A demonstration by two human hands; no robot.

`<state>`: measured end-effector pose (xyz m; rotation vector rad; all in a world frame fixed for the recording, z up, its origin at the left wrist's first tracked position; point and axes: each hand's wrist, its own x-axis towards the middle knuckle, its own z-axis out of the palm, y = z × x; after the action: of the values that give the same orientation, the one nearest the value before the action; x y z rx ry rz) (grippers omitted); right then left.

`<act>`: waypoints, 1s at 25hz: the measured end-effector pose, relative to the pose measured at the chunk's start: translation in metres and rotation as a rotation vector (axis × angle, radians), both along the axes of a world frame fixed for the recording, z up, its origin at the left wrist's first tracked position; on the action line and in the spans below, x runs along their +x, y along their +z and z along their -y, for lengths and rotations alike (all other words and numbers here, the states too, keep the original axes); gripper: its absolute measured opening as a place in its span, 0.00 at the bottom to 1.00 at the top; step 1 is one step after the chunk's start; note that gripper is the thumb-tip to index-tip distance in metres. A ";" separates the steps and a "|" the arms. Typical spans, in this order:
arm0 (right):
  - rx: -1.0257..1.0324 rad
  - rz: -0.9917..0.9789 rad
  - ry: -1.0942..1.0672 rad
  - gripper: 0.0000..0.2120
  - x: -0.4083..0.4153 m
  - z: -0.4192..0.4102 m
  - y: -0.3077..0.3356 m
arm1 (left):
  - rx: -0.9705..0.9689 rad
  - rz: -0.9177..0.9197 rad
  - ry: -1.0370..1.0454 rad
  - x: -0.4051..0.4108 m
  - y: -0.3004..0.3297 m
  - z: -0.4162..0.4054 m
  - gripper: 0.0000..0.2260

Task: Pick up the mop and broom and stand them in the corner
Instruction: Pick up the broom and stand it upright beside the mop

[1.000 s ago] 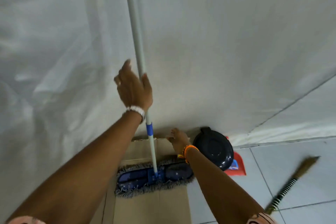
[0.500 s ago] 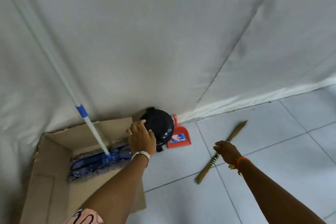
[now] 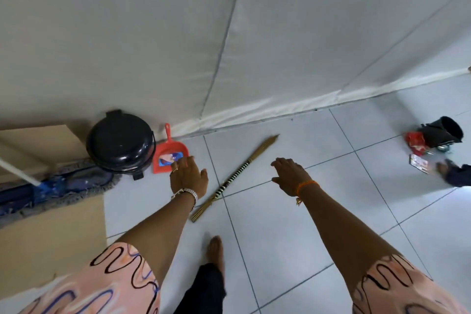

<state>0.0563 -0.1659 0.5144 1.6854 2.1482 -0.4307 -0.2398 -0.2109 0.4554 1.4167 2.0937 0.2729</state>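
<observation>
The broom (image 3: 235,178), a thin bundle of sticks with a black-and-white banded grip, lies flat on the white floor tiles between my hands. My left hand (image 3: 188,178) hovers open just left of it, fingers spread. My right hand (image 3: 290,175) hovers open to its right, a short gap away. Neither hand touches the broom. The mop stands at the far left with its blue head (image 3: 54,187) on a cardboard sheet (image 3: 51,234) and its white pole (image 3: 17,172) leaning up out of view.
A black round bin (image 3: 121,145) and a red dustpan (image 3: 169,154) sit against the white padded wall (image 3: 229,33). At the right edge lie a black container (image 3: 443,132), red packets (image 3: 415,143) and another person's hand (image 3: 452,173). My foot (image 3: 215,250) stands below the broom.
My left hand let go of the mop pole, which stays leaning in the corner. The view swung right and both hands moved over the broom on the floor.
</observation>
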 end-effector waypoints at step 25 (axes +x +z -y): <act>-0.080 0.029 0.649 0.27 0.100 -0.286 -0.601 | -0.412 -0.003 0.125 0.171 -0.570 -0.107 0.18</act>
<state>0.1567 0.1198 -0.0867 0.8621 2.4507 -0.2892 -0.0683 -0.1034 -0.1149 1.0457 2.0921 -0.1098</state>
